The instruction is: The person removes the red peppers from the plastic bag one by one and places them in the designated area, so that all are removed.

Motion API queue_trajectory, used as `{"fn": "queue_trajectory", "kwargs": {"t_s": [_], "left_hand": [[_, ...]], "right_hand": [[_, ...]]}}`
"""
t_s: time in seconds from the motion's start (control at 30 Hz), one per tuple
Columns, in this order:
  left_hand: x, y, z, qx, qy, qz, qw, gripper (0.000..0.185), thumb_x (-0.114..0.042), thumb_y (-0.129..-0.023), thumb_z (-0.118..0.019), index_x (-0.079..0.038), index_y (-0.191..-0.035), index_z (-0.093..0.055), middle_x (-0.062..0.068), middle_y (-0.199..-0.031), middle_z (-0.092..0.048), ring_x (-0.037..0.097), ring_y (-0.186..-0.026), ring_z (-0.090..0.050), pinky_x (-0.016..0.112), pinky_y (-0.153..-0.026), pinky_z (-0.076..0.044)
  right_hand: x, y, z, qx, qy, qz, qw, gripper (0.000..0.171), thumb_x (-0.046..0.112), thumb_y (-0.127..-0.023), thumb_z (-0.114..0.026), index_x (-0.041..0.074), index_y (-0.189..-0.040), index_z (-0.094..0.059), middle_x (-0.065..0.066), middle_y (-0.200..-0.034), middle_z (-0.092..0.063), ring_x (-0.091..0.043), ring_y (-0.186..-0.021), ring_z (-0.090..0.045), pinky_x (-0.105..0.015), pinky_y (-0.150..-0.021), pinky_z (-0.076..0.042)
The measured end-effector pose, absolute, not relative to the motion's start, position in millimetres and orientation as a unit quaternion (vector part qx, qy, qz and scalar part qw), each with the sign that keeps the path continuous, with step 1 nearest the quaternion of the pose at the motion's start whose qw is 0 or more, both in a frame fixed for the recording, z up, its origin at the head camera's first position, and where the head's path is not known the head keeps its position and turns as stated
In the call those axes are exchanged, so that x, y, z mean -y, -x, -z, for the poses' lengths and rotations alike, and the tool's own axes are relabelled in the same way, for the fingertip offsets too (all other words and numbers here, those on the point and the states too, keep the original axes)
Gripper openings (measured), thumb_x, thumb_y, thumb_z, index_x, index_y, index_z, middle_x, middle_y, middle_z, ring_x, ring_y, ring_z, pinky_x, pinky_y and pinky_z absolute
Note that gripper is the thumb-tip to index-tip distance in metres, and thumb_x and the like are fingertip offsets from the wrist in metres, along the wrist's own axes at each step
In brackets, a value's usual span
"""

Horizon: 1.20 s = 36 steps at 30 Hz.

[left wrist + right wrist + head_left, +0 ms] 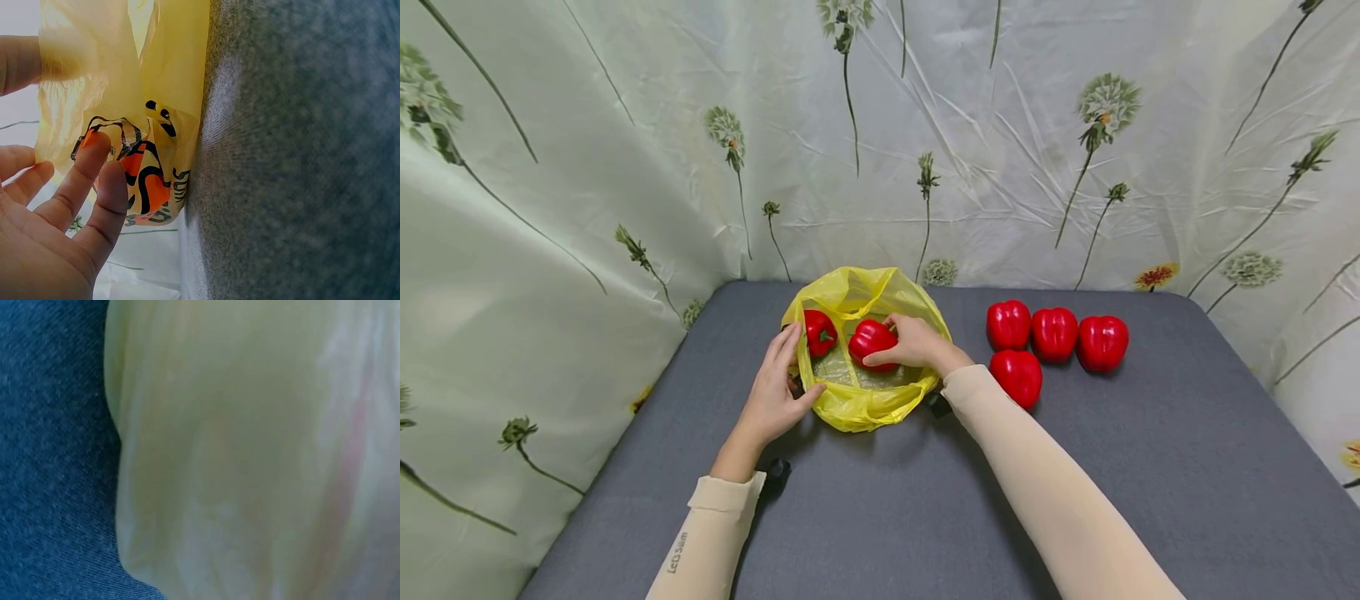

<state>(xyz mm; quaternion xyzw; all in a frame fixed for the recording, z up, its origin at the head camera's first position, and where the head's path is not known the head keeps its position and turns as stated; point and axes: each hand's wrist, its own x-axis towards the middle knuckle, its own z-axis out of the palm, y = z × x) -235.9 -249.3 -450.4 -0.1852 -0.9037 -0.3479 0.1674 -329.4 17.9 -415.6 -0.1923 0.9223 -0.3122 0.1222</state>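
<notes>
An open yellow plastic bag (865, 404) lies on the grey table (880, 517). One red bell pepper (820, 332) rests inside it at the left. My right hand (901, 342) reaches into the bag, fingers curled round a second red pepper (868, 340). My left hand (790, 371) rests against the bag's left rim with its fingers straight. In the left wrist view the fingertips (103, 169) touch the printed yellow bag (156, 94). The right wrist view is filled by a blurred pale surface beside the grey table (50, 456).
Several more red peppers lie in a cluster right of the bag, the nearest (1018, 377) by my right forearm, the farthest (1102, 342) at the right. A flower-printed cloth (625, 167) walls the table at the back and both sides.
</notes>
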Motion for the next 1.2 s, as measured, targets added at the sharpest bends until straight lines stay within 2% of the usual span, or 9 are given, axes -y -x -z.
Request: {"fn": "queue_trajectory", "kwargs": {"t_s": [0.33,0.57,0.7,0.9,1.2], "left_hand": [[244.8,239.1,450.0,0.903,0.190,0.346,0.167,0.099,-0.014,-0.088,-0.085,0.000,-0.168,-0.029,0.021,-0.172,-0.032,0.033,-0.116,-0.060,0.033,-0.073,-0.058],[247.6,234.9,452.0,0.902,0.180,0.352,0.174,0.101,-0.013,-0.086,-0.086,-0.001,-0.168,-0.030,0.021,-0.172,-0.033,0.029,-0.103,-0.062,0.034,-0.072,-0.059],[247.8,235.1,452.8,0.901,0.184,0.351,0.174,0.100,-0.013,-0.087,-0.086,-0.001,-0.169,-0.029,0.021,-0.172,-0.033,0.029,-0.103,-0.062,0.034,-0.071,-0.059],[247.3,235.7,451.5,0.901,0.185,0.350,0.176,0.101,-0.012,-0.086,-0.086,0.000,-0.168,-0.029,0.022,-0.171,-0.033,0.029,-0.102,-0.062,0.033,-0.070,-0.058],[246.3,234.8,451.5,0.902,0.185,0.348,0.175,0.101,-0.012,-0.086,-0.087,0.000,-0.168,-0.029,0.023,-0.171,-0.033,0.029,-0.102,-0.063,0.033,-0.071,-0.058]], "right_hand": [[-24.9,320.5,415.8,-0.917,0.168,0.347,0.104,0.071,0.049,-0.083,-0.088,0.008,-0.131,-0.057,-0.013,-0.127,-0.070,-0.028,-0.116,-0.066,-0.044,-0.102,-0.056],[-20.7,309.4,411.8,-0.905,0.171,0.377,0.092,0.071,0.053,-0.082,-0.086,0.008,-0.125,-0.052,-0.014,-0.119,-0.070,-0.027,-0.110,-0.067,-0.041,-0.098,-0.058],[-22.7,305.7,411.4,-0.901,0.160,0.395,0.075,0.068,0.050,-0.083,-0.085,0.008,-0.123,-0.051,-0.013,-0.115,-0.069,-0.026,-0.106,-0.067,-0.040,-0.095,-0.059],[-28.7,303.3,410.7,-0.897,0.153,0.413,0.037,0.066,0.046,-0.082,-0.085,0.006,-0.122,-0.051,-0.014,-0.113,-0.069,-0.026,-0.101,-0.067,-0.040,-0.090,-0.060],[-38.9,296.1,404.9,-0.895,0.112,0.432,0.029,0.066,0.048,-0.082,-0.084,0.010,-0.125,-0.051,-0.014,-0.118,-0.069,-0.029,-0.105,-0.067,-0.041,-0.088,-0.061]]}}
